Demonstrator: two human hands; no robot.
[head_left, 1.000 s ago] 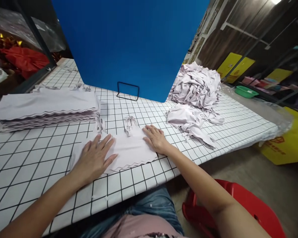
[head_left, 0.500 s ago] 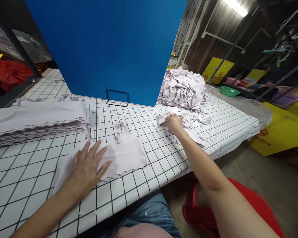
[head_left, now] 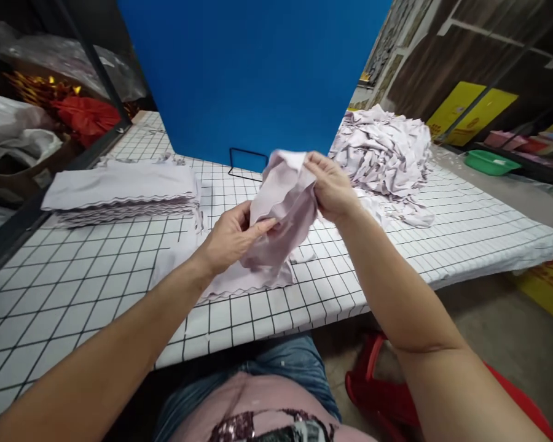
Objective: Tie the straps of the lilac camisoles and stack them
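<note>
Between my two hands hangs a pale pinkish fabric piece [head_left: 286,202], held up above the table. My left hand [head_left: 233,236] pinches its left edge, thumb on top. At its upper right corner, my right hand [head_left: 334,187] is closed on the cloth. Below it, a flat fabric piece [head_left: 239,280] with a wavy edge lies on the checked tablecloth, partly hidden by the held piece and my left hand. A neat stack of folded fabric [head_left: 124,190] sits to the left. A large crumpled heap of the same fabric [head_left: 387,150] lies at the right rear.
A big blue board [head_left: 258,73] stands upright at the back of the table, with a black wire stand [head_left: 247,164] at its foot. Beyond the table's right side is a green basin [head_left: 492,162]. A red plastic stool [head_left: 387,393] stands by my right side.
My right hand has lifted a fabric piece from beside the heap and brought it left. My left hand has risen off the flat piece and taken hold of the lifted one. The view has shifted left.
</note>
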